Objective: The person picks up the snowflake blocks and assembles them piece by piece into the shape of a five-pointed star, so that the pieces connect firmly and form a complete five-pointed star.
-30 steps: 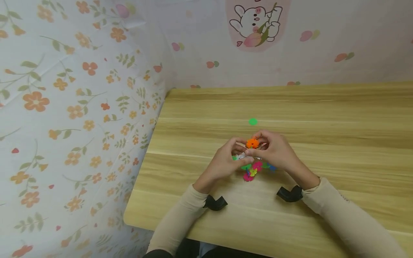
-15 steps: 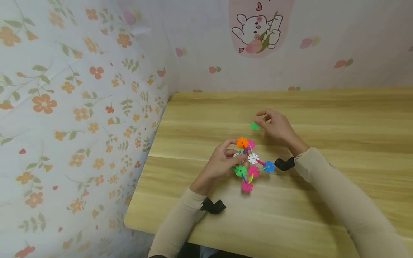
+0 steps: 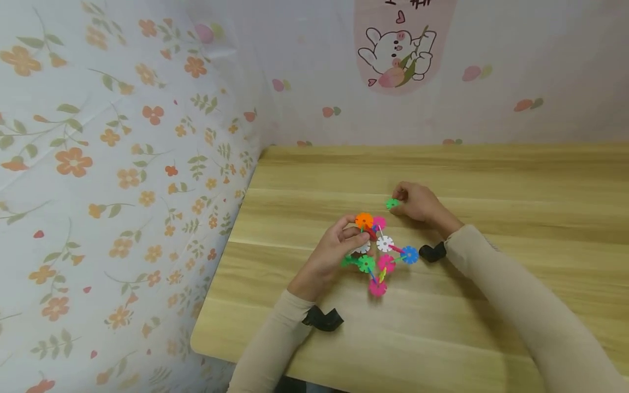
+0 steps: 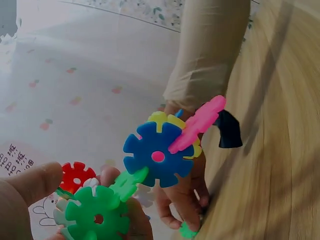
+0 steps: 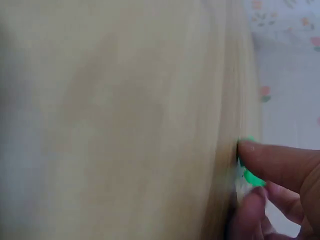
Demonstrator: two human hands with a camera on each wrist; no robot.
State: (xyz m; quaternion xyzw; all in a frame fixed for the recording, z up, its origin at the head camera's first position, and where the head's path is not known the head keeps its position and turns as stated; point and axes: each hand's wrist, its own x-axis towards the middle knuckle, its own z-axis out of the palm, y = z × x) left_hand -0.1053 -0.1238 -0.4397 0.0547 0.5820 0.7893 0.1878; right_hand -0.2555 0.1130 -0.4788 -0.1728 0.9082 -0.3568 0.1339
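A structure of notched plastic discs [image 3: 386, 263], slotted together in pink, white, orange, blue, green and yellow, is gripped by my left hand [image 3: 328, 251] at its left side. In the left wrist view a blue disc [image 4: 158, 154] and a green disc [image 4: 98, 216] of it stand close to the thumb, with a red disc [image 4: 76, 176] behind. Beyond the structure my right hand [image 3: 417, 202] pinches a single green notched disc [image 3: 392, 203] between thumb and fingers, low over the table. The right wrist view shows that green disc [image 5: 254, 177] partly covered by the thumb.
The wooden table [image 3: 516, 229] reaches back to a patterned cloth wall [image 3: 314, 71], and a floral sheet [image 3: 128, 207] hangs along its left edge. Black curved pieces [image 3: 324, 319] project from both wrists.
My right hand has left the structure, reached to the lone green disc at the back and taken hold of it. My left hand keeps holding the structure, now more in sight.
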